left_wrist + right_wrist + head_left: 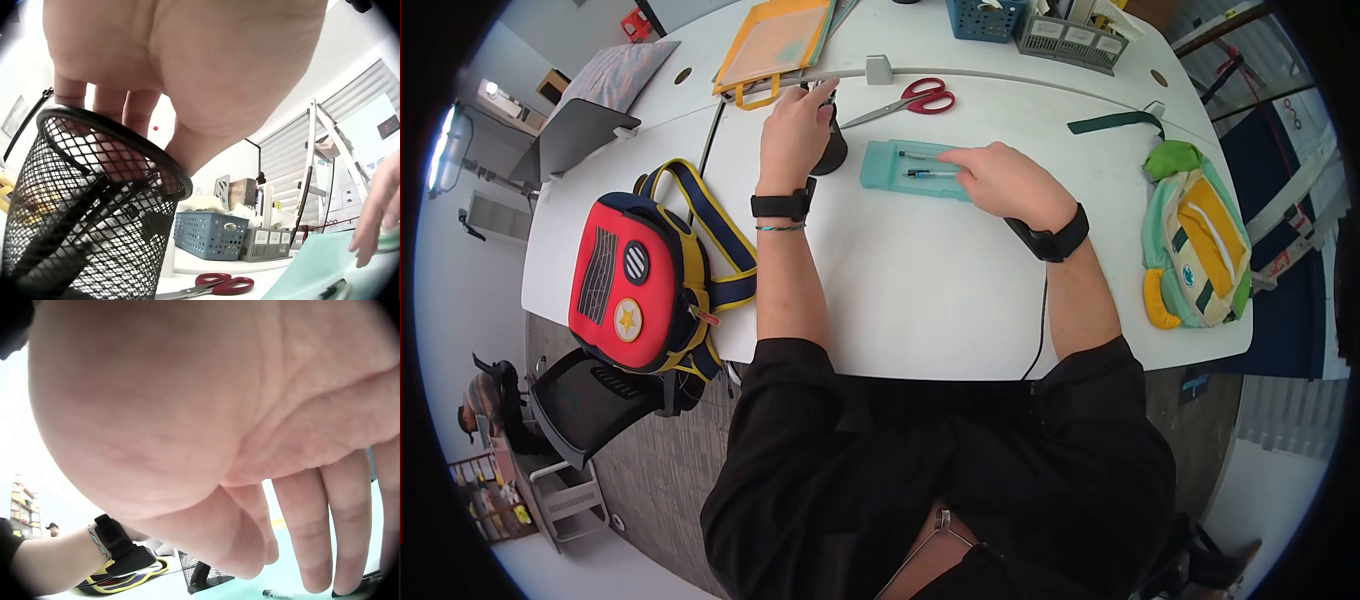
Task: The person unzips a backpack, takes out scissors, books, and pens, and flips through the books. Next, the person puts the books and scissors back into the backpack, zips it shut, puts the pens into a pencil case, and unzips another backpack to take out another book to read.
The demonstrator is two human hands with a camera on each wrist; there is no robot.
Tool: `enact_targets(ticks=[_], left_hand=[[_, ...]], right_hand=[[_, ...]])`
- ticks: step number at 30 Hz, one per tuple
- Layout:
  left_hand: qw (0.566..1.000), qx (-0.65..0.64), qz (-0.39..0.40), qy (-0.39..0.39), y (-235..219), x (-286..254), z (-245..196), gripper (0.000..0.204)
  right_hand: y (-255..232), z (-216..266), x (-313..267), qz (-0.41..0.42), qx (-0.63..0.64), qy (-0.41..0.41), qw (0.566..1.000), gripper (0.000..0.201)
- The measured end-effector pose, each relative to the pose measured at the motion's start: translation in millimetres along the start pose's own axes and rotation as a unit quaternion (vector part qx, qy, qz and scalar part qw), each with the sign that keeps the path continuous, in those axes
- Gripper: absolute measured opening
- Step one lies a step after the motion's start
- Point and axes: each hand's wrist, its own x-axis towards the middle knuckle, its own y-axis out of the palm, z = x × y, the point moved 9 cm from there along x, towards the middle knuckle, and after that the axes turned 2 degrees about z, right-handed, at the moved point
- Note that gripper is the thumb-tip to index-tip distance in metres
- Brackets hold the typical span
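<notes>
My left hand (793, 135) is over a black mesh pen holder (94, 206). Its fingers reach down inside the rim, among dark pens seen through the mesh. Whether they pinch one of these I cannot tell. My right hand (1010, 182) lies over a translucent teal pencil case (882, 165), which sits flat on the table. Its fingers (303, 531) are straight and point down, tips close to the pens. Two pens show in the case, one a blue-marked pen (925, 174). Red-handled scissors (930, 97) rest behind the case, blades toward the pen holder.
A red backpack (625, 285) with navy straps stands at the left edge of the white table (900, 300). On the right lies a green and yellow bag (1200, 250). Yellow-edged folders (775, 40), a blue basket (980, 22) and a grey basket (1070, 45) are at the back.
</notes>
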Motion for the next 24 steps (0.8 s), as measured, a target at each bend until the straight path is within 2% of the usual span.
enact_targets(ticks=[3,6,9,11,12,14,16,18,19,20,22,24], left_hand=[[0.999,-0.011,0.020,0.036,5,0,-5,0.032],[0.999,-0.034,0.002,0.037,2,1,-5,0.023],[0.996,-0.049,-0.026,0.070,-14,3,-12,0.018],[0.992,-0.053,-0.080,0.088,-46,2,-28,0.014],[0.991,-0.055,-0.078,0.090,-58,2,-36,0.014],[0.979,-0.101,-0.152,0.095,-96,-7,-54,0.014],[0.978,-0.102,-0.160,0.083,-114,-15,-67,0.013],[0.968,-0.206,-0.126,0.066,-115,-18,-67,0.013],[0.958,-0.263,-0.082,0.075,-105,-16,-66,0.012],[0.958,-0.265,-0.082,0.076,-102,-16,-69,0.012],[0.915,-0.391,0.095,0.030,-64,-15,-80,0.012],[0.903,-0.390,0.179,0.031,-33,-17,-90,0.010]], right_hand=[[-10,3,-2,-0.012,0.012,0.002,1.000,0.040],[-12,-3,-2,-0.035,0.045,0.002,0.998,0.046],[-15,-8,-1,-0.063,0.020,0.011,0.998,0.050],[-18,-11,0,-0.052,0.035,0.021,0.998,0.050],[-18,-14,1,-0.041,0.051,0.029,0.997,0.050],[-21,-22,2,-0.059,0.044,0.031,0.997,0.052],[-26,-27,0,-0.078,0.037,0.032,0.996,0.054],[-29,-37,-3,-0.072,0.020,0.078,0.994,0.050],[-28,-42,-4,-0.073,0.020,0.080,0.994,0.050],[-29,-46,-4,-0.087,-0.009,0.075,0.993,0.045],[-30,-56,-4,-0.102,-0.039,0.073,0.991,0.041],[-31,-62,-2,-0.095,-0.059,0.070,0.991,0.030]])
